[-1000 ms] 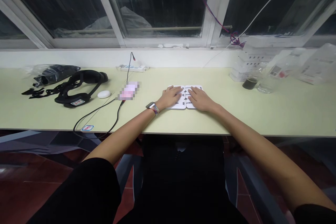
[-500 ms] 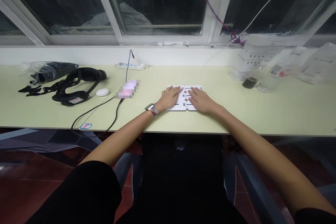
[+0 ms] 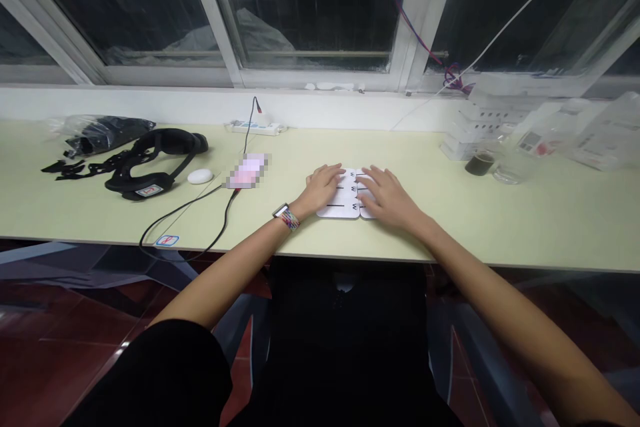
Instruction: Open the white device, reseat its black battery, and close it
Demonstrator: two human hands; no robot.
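Observation:
Several white rounded cards lie side by side on the table in front of me, in two columns that meet along a middle seam. Black lines and a black letter like a W mark them. My left hand rests over the left column, fingers stretched out towards the upper edge; a watch with a woven multicoloured band is on that wrist. Across the right column lies my right hand, its fingers spread and covering most of those cards. Both hands are open, and neither grips a card.
On the pale table, a black headset, a white oval object and a phone-like blurred device with cables are to the left. A power strip stands behind. At right are a dark-liquid cup, clear bottle and white boxes.
My left hand has slid slightly left and my right hand slightly right, fingers more spread, so more of the left cards shows. The view has shifted a little.

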